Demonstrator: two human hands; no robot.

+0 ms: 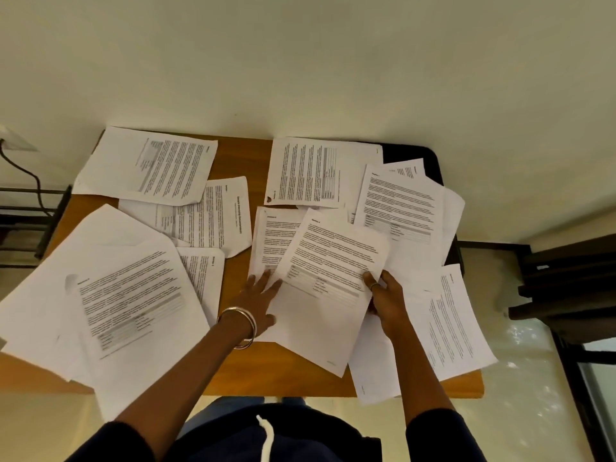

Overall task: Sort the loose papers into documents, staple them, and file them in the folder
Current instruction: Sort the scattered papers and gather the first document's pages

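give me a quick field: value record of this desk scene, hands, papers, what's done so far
surface: wooden table, far right part covered by something black
papers: many loose printed sheets spread over the table, overlapping, some hanging over the edges
left hand: fingers straight, resting on the sheets near the middle; bangles on the wrist
right hand: grips the right edge of the centre sheet
stapler: not visible
folder: cannot identify one
progress: papers unsorted, nothing visibly stapled

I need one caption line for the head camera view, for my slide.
Right hand grips a printed sheet, left hand rests open on loose papers scattered over a wooden table.
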